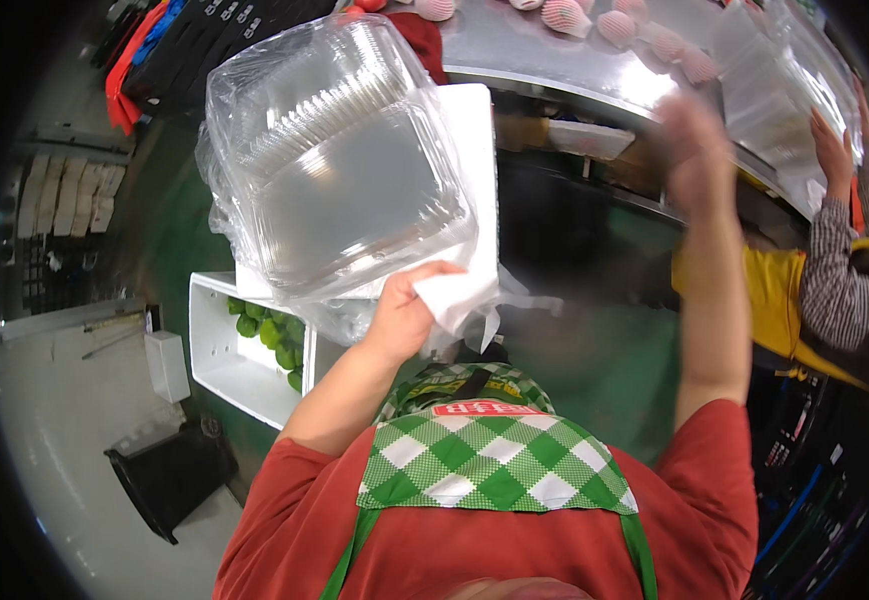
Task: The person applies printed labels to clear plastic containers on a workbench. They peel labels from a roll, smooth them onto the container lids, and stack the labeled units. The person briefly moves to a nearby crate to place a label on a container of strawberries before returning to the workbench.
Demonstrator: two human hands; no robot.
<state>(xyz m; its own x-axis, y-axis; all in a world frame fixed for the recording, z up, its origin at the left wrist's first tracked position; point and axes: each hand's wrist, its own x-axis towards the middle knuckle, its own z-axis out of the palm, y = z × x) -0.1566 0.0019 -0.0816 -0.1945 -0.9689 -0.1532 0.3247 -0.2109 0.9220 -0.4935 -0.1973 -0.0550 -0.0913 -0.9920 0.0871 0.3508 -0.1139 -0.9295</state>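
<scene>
White sheet (454, 298): thin, crumpled, at the white box's (482, 160) lower right corner; long axis running rightward from the left hand (401, 312), loose strips at the far end. Left hand: nearer of the two, fingers curled, sheet's left end pinched. Right hand (694, 150): blurred, well apart, up and right of the sheet, seen across the near edge of the metal table (514, 45); finger spread and any hold cannot be told. Clear containers (354, 190): nested, bagged, on the box, lower edge just beside the left hand. Foam crate (204, 335): green vegetables (272, 333) inside, below the box's lower left corner. Netted fruit (564, 16): on the table, back from its near edge. Co-worker's hand (832, 150): at clear bags (784, 90), table's right end.
</scene>
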